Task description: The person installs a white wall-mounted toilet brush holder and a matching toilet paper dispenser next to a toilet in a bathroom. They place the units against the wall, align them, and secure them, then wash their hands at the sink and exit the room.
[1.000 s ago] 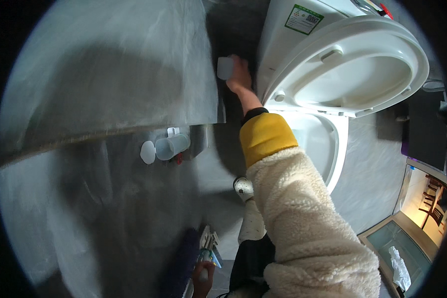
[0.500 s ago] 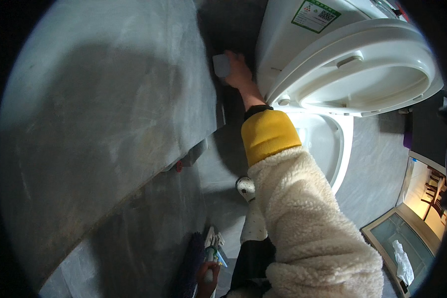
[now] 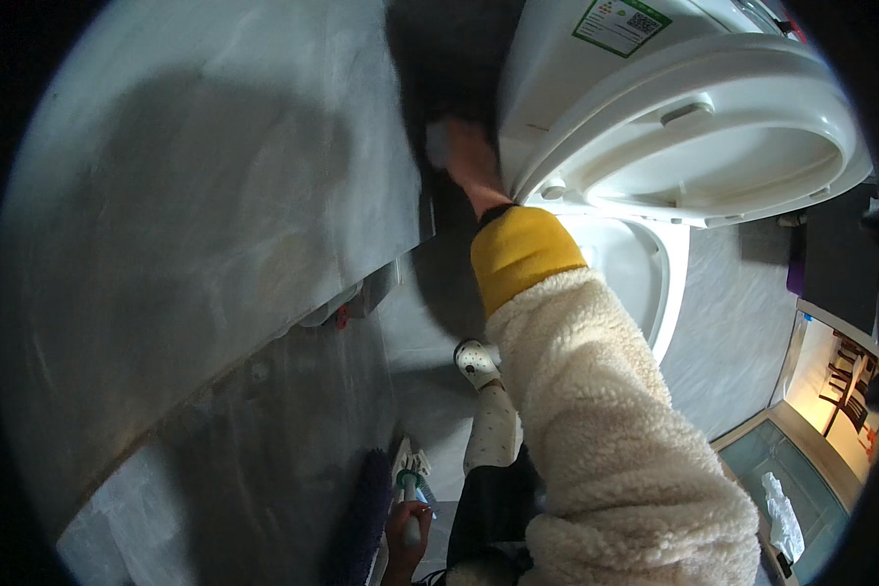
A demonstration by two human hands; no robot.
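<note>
My right hand, blurred by motion, reaches into the shadowed gap between the grey wall and the white toilet. It is closed on a pale, rounded-square object whose kind I cannot make out. The raised toilet lid and seat stand beside my right forearm, in its yellow cuff and cream fleece sleeve. Low in the view, my left hand is wrapped round the pale handle of a cleaning tool with a green joint and white head. A purple fuzzy pad lies alongside it.
Below the wall's edge sits a grey box-like ledge with a small red item. My white spotted clog is on the grey floor. At right are a glass-paned door, a white crumpled tissue and a dark cabinet.
My right hand and the pale object have moved slightly down and right, and are now blurred. The left hand and tool have shifted slightly; the whole view has also shifted a little.
</note>
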